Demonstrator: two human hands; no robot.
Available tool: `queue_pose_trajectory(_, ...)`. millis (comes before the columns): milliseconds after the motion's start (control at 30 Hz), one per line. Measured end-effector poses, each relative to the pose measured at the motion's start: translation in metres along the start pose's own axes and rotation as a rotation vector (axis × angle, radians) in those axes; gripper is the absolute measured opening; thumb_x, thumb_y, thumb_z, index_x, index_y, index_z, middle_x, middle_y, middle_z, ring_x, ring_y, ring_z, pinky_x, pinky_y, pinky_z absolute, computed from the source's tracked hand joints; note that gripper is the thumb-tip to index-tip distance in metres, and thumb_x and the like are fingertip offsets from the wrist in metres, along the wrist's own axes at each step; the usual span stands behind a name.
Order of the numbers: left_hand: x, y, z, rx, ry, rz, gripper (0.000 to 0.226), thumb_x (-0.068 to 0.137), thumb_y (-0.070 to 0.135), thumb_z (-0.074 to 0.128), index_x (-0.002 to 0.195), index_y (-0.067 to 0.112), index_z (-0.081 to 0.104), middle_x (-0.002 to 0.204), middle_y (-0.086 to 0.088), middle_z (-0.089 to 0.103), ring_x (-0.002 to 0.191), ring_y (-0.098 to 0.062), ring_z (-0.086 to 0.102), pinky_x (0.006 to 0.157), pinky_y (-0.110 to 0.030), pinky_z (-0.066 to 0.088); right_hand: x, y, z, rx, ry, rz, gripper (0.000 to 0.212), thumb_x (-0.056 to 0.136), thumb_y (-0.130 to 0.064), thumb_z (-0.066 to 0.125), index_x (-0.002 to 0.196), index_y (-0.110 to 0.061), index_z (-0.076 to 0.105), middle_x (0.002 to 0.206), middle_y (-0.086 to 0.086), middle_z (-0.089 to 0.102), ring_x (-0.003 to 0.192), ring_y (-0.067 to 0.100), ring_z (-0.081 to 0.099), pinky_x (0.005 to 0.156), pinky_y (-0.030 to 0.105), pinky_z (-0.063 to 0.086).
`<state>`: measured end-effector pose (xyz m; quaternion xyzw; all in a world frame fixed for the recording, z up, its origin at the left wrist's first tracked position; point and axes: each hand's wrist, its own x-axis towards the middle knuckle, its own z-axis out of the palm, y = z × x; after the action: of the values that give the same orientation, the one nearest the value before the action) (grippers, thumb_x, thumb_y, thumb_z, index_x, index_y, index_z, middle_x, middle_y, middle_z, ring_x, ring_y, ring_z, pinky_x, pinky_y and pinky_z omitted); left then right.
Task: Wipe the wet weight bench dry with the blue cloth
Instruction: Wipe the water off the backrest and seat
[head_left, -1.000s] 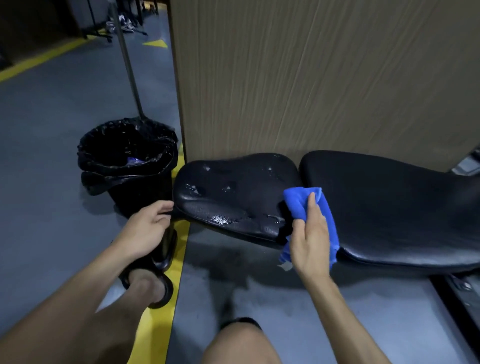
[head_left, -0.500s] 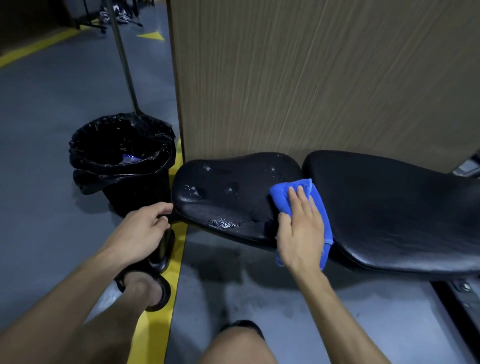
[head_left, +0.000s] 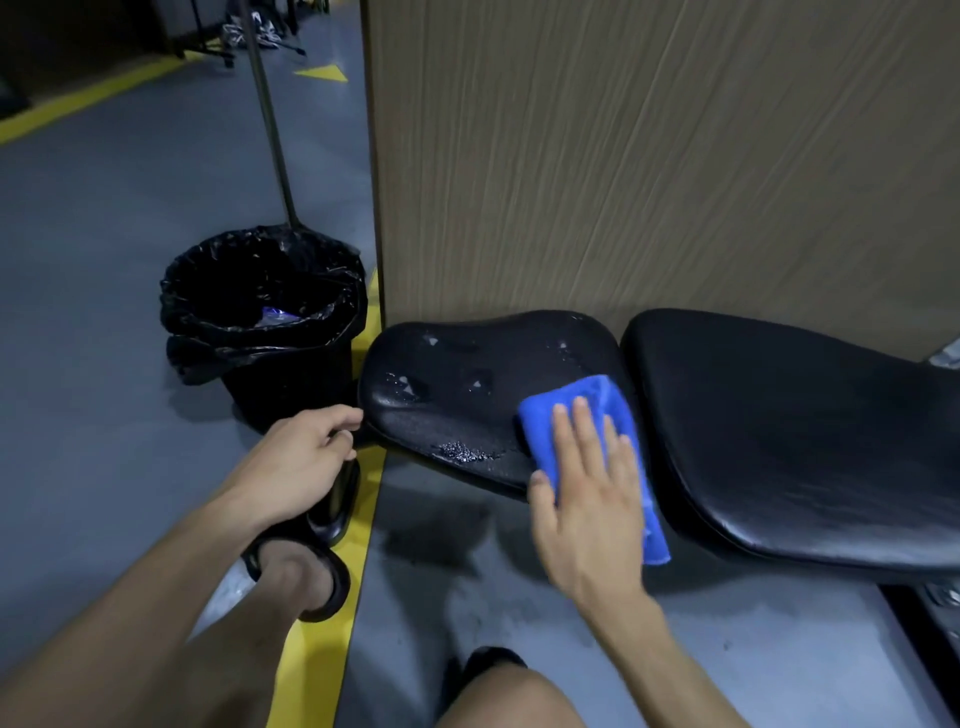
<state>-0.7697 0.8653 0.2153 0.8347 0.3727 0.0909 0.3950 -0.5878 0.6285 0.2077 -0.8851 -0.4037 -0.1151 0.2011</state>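
The black weight bench has a small seat pad (head_left: 467, 384) with water drops and puddles on it, and a longer back pad (head_left: 789, 426) to its right. My right hand (head_left: 587, 488) lies flat with fingers spread on the blue cloth (head_left: 582, 405), pressing it onto the right part of the seat pad by the gap between the pads. The cloth's lower end hangs over the front edge. My left hand (head_left: 296, 457) is loosely curled at the seat pad's left tip, fingertips touching its edge.
A black bin lined with a bag (head_left: 265, 322) stands left of the bench, a thin pole (head_left: 270, 114) rising behind it. A wood-grain panel (head_left: 649, 156) is right behind the bench. A yellow floor line (head_left: 322, 623) runs under my left foot (head_left: 296, 571).
My right hand has slid the cloth up from the front edge and leftward onto the top of the seat pad, flattening out. My left hand has stayed at the pad's tip.
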Motion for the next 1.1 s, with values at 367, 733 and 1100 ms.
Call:
queue_pose_trajectory(367, -0.002, 0.007, -0.007, 0.004, -0.008, -0.024, 0.039, 0.104, 0.019, 0.04, 0.139, 0.024, 0.056, 0.13, 0.011, 0.064, 0.096, -0.001, 0.067, 0.097, -0.04, 0.054, 0.031, 0.033, -0.013, -0.081, -0.122, -0.185, 0.063, 0.096, -0.052, 0.035, 0.154, -0.027, 0.036, 0.166, -0.003, 0.022, 0.15, 0.022, 0.029, 0.119, 0.048, 0.027)
queue_pose_trajectory(733, 0.005, -0.001, -0.007, -0.071, 0.013, -0.016, 0.036, 0.104, 0.018, 0.04, 0.126, 0.029, 0.065, 0.119, 0.016, 0.068, 0.093, 0.001, 0.068, 0.09, -0.039, 0.057, 0.012, -0.032, 0.031, -0.392, -0.142, -0.65, 0.08, 0.096, -0.034, 0.055, 0.161, -0.025, 0.01, 0.169, 0.004, 0.007, 0.152, 0.037, 0.016, 0.12, 0.059, 0.019)
queue_pose_trajectory(1100, 0.015, 0.002, -0.017, -0.177, 0.037, -0.074, 0.036, 0.105, 0.024, 0.039, 0.132, 0.034, 0.06, 0.118, 0.019, 0.069, 0.085, 0.0, 0.071, 0.09, -0.037, 0.056, 0.007, -0.014, 0.021, -0.421, -0.113, -0.688, 0.076, 0.095, -0.04, 0.057, 0.159, -0.024, 0.021, 0.167, 0.002, 0.017, 0.151, 0.03, 0.026, 0.116, 0.052, 0.032)
